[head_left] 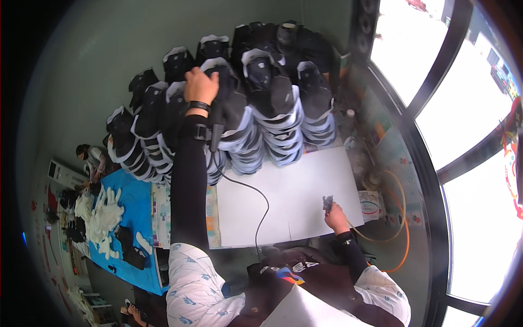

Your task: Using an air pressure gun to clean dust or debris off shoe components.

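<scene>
Stretched far forward, my left hand (201,88) has its fingers bent onto the rim of a black shoe upper (224,73) with pale lining, on top of a nested stack. The fingertips are partly hidden, but the hand looks closed on it. Close to my body on the right, my right hand (336,219) is wrapped round a small dark spray gun (327,203). Its nozzle end points up, over a white board (272,212). A pale hose (376,240) runs off behind that hand.
More stacks of black uppers (280,103) fill the table's far side. At left, a blue-covered table (136,199) bears white glove-like pieces (106,212); a person (95,161) sits beyond. A dark cable (266,199) crosses the board. An orange hose (407,240) hangs near the right-hand window.
</scene>
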The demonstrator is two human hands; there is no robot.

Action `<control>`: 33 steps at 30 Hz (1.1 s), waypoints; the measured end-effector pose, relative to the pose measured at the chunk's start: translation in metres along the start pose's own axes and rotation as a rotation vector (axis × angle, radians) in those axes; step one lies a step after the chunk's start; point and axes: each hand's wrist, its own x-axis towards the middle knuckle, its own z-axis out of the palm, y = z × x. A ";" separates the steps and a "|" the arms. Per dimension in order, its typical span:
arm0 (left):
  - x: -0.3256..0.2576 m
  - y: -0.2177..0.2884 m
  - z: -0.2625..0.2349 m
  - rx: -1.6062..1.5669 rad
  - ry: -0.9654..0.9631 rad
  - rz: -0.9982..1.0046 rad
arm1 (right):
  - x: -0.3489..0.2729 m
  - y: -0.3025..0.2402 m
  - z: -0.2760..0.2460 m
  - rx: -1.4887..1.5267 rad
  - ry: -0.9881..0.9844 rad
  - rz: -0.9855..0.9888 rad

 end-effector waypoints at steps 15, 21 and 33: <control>0.027 -0.057 0.038 -0.051 -0.116 -0.214 | 0.026 0.061 0.031 0.010 -0.001 -0.027; 0.030 -0.081 0.045 0.133 -0.142 -0.004 | 0.031 0.068 0.051 -0.058 -0.049 -0.072; 0.026 -0.084 0.081 -0.027 0.200 0.031 | 0.032 0.081 0.058 -0.127 0.014 -0.143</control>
